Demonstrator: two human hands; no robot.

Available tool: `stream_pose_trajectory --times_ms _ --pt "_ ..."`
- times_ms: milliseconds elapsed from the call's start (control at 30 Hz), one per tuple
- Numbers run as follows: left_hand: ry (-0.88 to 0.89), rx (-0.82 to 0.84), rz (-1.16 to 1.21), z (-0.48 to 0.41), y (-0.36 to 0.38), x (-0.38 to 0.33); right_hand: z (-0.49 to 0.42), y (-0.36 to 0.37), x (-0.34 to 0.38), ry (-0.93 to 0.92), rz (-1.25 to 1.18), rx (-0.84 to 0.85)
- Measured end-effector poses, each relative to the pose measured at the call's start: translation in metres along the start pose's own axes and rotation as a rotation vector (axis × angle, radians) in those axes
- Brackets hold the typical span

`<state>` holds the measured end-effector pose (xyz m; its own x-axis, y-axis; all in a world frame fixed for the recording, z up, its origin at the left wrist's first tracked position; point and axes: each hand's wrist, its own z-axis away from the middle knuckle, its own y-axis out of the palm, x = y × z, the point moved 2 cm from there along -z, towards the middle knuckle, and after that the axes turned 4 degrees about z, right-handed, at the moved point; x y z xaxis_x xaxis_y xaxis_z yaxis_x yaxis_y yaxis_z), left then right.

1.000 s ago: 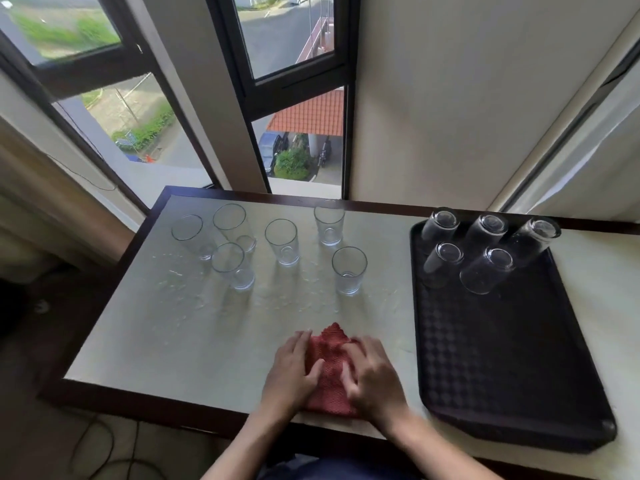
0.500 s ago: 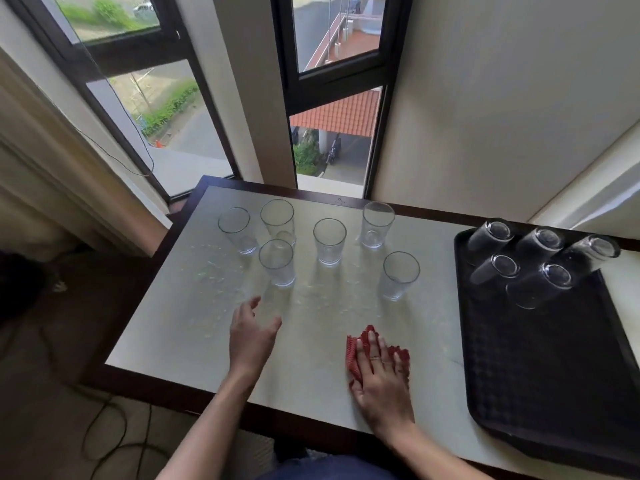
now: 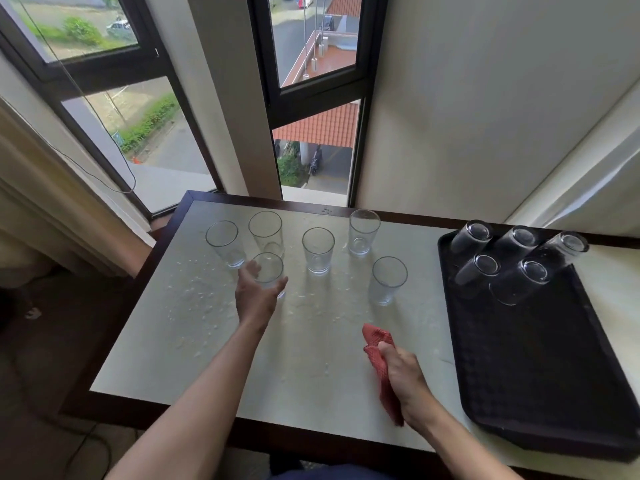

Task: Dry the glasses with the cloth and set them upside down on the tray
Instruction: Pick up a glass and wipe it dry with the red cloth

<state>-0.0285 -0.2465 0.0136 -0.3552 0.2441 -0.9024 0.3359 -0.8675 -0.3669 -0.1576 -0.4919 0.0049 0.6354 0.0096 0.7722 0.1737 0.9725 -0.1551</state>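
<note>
Several clear glasses stand upright on the wet white table [image 3: 311, 358]. My left hand [image 3: 256, 296] reaches around the nearest left glass [image 3: 269, 271], thumb and fingers on either side of it, just closing. My right hand [image 3: 403, 375] grips a red cloth [image 3: 379, 355] lifted off the table near the front. Several glasses stand upside down at the far end of the dark tray [image 3: 540, 375], one of them an upturned glass [image 3: 519, 280] at the front of the group.
Other upright glasses include one at the right [image 3: 387, 280] and one in the middle [image 3: 318, 250]. Water drops cover the table's left half. Windows and a wall stand behind the table. Most of the tray's near part is bare.
My left hand moved forward from the table to the nearest left glass. My right hand, flat on the cloth before, now grips it and has lifted it.
</note>
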Motion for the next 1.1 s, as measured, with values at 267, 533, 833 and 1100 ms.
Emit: stream_pose_trajectory --times_ms 267,533,833,1100 --pt "-0.092 0.288 0.329 0.066 -0.022 -0.016 0.023 0.01 0.054 0.0 -0.375 0.055" --pt "-0.062 0.477 0.465 0.142 0.013 -0.049 0.055 0.036 0.087 -0.302 -0.299 0.225" --pt "-0.26 0.468 0.539 0.167 0.037 -0.063 0.043 0.023 0.08 -0.438 -0.135 0.033" --pt "-0.27 0.407 0.603 0.165 0.039 -0.061 0.075 0.026 0.061 -0.629 0.092 -0.027"
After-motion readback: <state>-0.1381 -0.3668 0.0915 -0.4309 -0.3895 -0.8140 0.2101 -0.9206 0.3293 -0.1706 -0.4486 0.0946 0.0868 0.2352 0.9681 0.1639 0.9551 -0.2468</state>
